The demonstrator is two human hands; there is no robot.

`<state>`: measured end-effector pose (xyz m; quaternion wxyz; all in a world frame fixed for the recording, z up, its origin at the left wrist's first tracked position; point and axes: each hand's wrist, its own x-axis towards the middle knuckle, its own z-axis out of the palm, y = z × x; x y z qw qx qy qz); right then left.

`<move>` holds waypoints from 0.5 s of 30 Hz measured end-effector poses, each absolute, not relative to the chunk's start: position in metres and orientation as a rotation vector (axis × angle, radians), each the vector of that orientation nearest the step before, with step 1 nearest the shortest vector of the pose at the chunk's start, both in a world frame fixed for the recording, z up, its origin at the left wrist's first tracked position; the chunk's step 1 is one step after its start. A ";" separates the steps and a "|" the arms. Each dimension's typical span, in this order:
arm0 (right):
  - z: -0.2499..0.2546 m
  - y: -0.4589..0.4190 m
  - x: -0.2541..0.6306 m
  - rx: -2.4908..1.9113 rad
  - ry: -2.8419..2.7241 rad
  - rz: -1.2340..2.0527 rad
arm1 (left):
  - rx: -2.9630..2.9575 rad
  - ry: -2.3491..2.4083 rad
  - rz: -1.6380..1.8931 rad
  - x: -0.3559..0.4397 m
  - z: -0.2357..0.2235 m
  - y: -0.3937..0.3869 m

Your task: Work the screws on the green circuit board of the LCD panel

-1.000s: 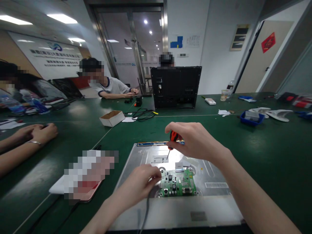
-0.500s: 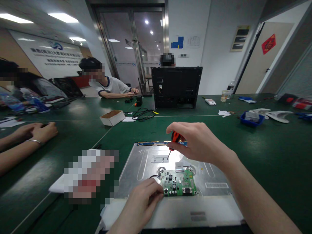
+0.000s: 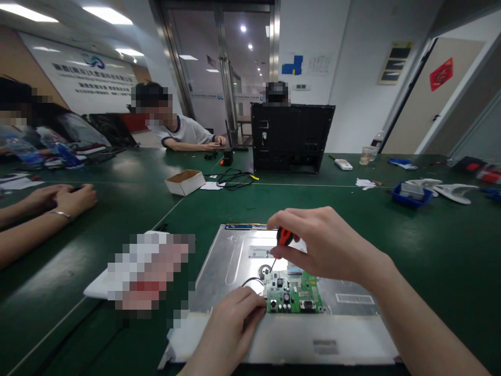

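Observation:
My right hand (image 3: 329, 243) grips a small red and black screwdriver (image 3: 284, 236) between thumb and fingers. The thin shaft slants down, its tip near the upper left corner of a green circuit board (image 3: 294, 291); whether it touches a screw I cannot tell. That board lies on the metal back of a flat display panel (image 3: 213, 269). At the board's lower left edge, my left hand (image 3: 235, 316) has its fingers curled together on the edge, fingertips partly hidden. A dark cable (image 3: 250, 280) runs to the board just above this hand.
Left of the panel lies a blurred white and pink packet (image 3: 136, 271). Beyond are an open white box (image 3: 185, 183), black cables (image 3: 235, 179) and a black monitor housing (image 3: 291, 138). A blue tray (image 3: 410, 196) stands right. Co-workers sit around; one's hands (image 3: 66, 203) rest at left.
My right hand has lowered the screwdriver toward me, from above the bare panel to the board's upper left corner. My left hand stays at the board's edge. The view has shifted slightly.

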<state>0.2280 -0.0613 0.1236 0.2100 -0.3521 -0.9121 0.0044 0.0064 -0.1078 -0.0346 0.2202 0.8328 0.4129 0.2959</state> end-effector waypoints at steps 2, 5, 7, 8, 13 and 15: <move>0.123 -0.064 0.226 -0.979 -2.554 0.016 | 2.337 1.152 0.819 0.007 -0.036 -0.109; 0.122 -0.065 0.225 -0.972 -2.573 0.008 | 2.384 1.165 0.829 0.007 -0.038 -0.110; 0.121 -0.066 0.224 -0.962 -2.585 0.012 | 2.400 1.173 0.837 0.007 -0.039 -0.111; 0.121 -0.066 0.223 -0.958 -2.589 0.015 | 2.405 1.176 0.839 0.008 -0.039 -0.111; 0.120 -0.066 0.222 -0.969 -2.596 0.019 | 2.399 1.188 0.849 0.009 -0.041 -0.109; 0.120 -0.066 0.222 -0.977 -2.599 0.023 | 2.379 1.198 0.843 0.010 -0.040 -0.109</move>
